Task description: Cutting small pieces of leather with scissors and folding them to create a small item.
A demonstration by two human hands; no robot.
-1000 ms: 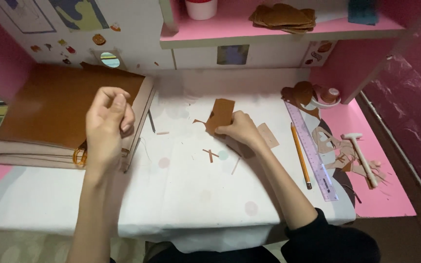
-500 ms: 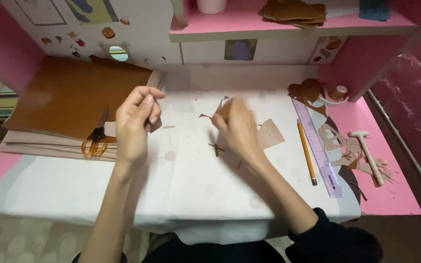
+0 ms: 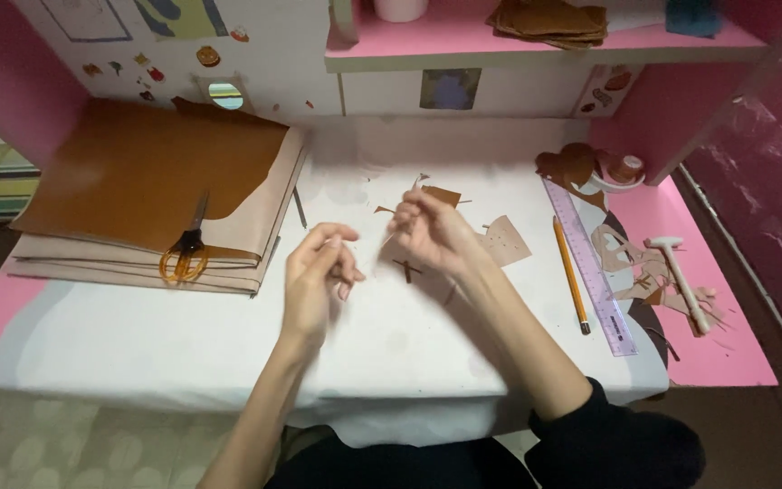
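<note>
We see both hands raised just above the white work surface (image 3: pixel 183 335), close together near its middle. The right hand (image 3: pixel 432 234) has its fingers drawn in, thumb and forefinger pinched on a small brown leather piece (image 3: pixel 442 195) that sticks out on the far side of the fingertips. The left hand (image 3: pixel 319 276) is loosely curled, fingertips gathered toward the thumb; whether it grips anything we cannot tell. A small brown cross-shaped scrap (image 3: pixel 406 269) lies on the surface between and just beneath the hands. Far left, orange-handled scissors (image 3: pixel 185 249) rest on stacked leather sheets (image 3: pixel 151 172). To the right lie a pencil (image 3: pixel 569 272), a clear ruler (image 3: pixel 587 263) and a small mallet (image 3: pixel 681 276).
</note>
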